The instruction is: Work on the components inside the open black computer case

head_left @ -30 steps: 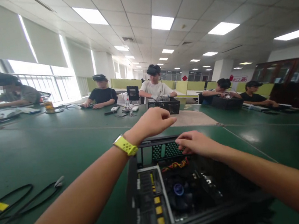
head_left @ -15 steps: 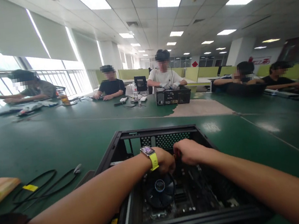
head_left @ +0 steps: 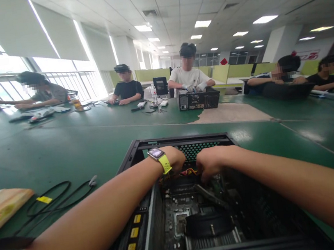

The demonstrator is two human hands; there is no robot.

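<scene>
An open black computer case point(head_left: 253, 249) lies in front of me, with a dusty motherboard point(head_left: 173, 200) inside. The CPU cooler point(head_left: 210, 224), a black fan on metal fins, rests tipped on its side over the board, apart from the bare socket point(head_left: 181, 218). Red and yellow wires point(head_left: 189, 172) run across the far end of the case, between my hands. My left hand point(head_left: 173, 159), below a watch with a yellow-green strap point(head_left: 166, 164), is curled there, its fingertips hidden. My right hand point(head_left: 211, 160) is closed with fingers bent down beside the wires; what it grips is hidden.
A black cable point(head_left: 59, 198) with a yellow tag and a patterned packet point(head_left: 5, 210) lie left on the green table point(head_left: 94, 139). Across it, a person in white gloves point(head_left: 191, 74) works at another computer case point(head_left: 199, 99). Several other people sit around the table.
The cooler has gone from lying flat, fan up, to tipped on its side nearer me, uncovering the socket. My left hand has moved up and away from it, toward the far end.
</scene>
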